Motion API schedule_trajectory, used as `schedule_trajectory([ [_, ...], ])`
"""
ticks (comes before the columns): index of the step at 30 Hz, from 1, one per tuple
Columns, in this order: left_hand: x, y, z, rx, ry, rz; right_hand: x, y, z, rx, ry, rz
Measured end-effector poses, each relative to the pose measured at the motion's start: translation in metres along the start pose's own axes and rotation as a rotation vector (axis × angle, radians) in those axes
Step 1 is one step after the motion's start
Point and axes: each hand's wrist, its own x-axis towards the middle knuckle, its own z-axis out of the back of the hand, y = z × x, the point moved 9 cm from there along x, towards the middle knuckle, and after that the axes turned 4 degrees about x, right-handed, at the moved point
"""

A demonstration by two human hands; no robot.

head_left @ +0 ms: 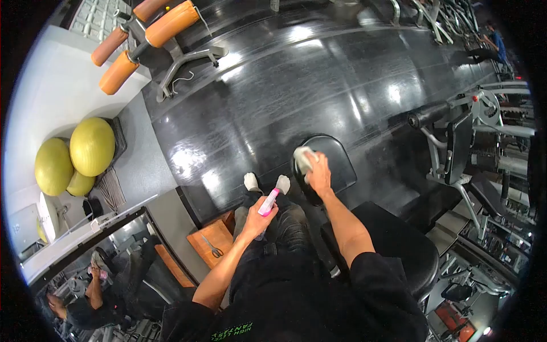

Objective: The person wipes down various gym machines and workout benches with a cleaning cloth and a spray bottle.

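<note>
My left hand (pixel 263 215) is closed round a bottle with a pink and white spray head (pixel 269 202), held in front of my legs. Farther right, my right hand (pixel 319 172) grips a whitish cloth (pixel 303 161) at the left part of a black padded seat (pixel 336 165). Whether the cloth touches the pad is hard to tell. A larger black padded bench (pixel 393 245) lies below my right forearm. Scissors (pixel 213 247) rest on a wooden box (pixel 199 244) left of my left forearm.
Yellow exercise balls (pixel 92 147) sit at the left wall. A machine with orange rollers (pixel 172 24) stands at the upper left. Gym machines (pixel 458 148) line the right side, with a person (pixel 496 44) at the far upper right. A mirror (pixel 122 251) is at the lower left.
</note>
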Motion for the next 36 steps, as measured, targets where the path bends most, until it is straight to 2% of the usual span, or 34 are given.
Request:
schedule_trajectory([
  [3,-0.005,-0.003,0.004,0.017,-0.02,0.004,0.022,-0.011,0.024,-0.017,-0.238,-0.136],
  [5,-0.007,0.003,0.004,0.006,-0.028,0.021,0.015,-0.02,0.006,-0.105,-0.089,-0.189],
  [7,-0.007,0.007,0.003,-0.005,-0.04,0.033,-0.014,-0.024,-0.038,-0.243,0.199,-0.051],
  [9,-0.009,0.003,0.005,-0.038,-0.067,-0.031,-0.045,-0.024,-0.047,-0.226,0.245,-0.152],
  [11,-0.009,0.007,0.006,-0.043,-0.085,-0.016,-0.074,-0.025,-0.058,-0.163,0.268,-0.18],
  [13,-0.009,0.008,0.002,-0.053,-0.091,-0.004,-0.098,-0.027,-0.074,-0.26,0.447,-0.078],
  [14,-0.008,0.008,0.001,-0.056,-0.085,0.003,-0.096,-0.031,-0.067,-0.267,0.445,-0.075],
  [16,-0.007,0.006,-0.001,-0.062,-0.095,0.01,-0.117,-0.017,-0.085,-0.165,0.983,0.192],
  [17,-0.008,0.001,-0.001,-0.077,-0.107,-0.014,-0.107,-0.012,-0.076,-0.217,0.96,0.254],
  [19,-0.011,-0.006,0.001,-0.09,-0.12,-0.041,-0.071,-0.009,-0.052,-0.187,0.827,0.147],
  [23,-0.014,0.002,-0.002,-0.116,-0.108,0.021,0.004,-0.012,0.001,0.009,0.137,0.0],
  [25,-0.018,0.005,-0.003,-0.125,-0.105,0.041,0.018,-0.009,0.016,0.034,-0.091,-0.014],
  [27,-0.022,0.01,-0.006,-0.126,-0.078,0.116,0.012,-0.024,0.004,-0.07,-0.091,-0.154],
  [30,-0.027,0.008,-0.006,-0.149,-0.147,0.019,-0.029,-0.048,-0.044,-0.201,0.195,-0.229],
  [33,-0.033,0.017,-0.007,-0.12,-0.179,0.009,-0.065,-0.042,-0.056,-0.273,0.273,-0.293],
  [36,-0.036,0.029,-0.015,-0.166,-0.176,0.008,-0.093,-0.034,-0.062,-0.215,0.271,-0.323],
])
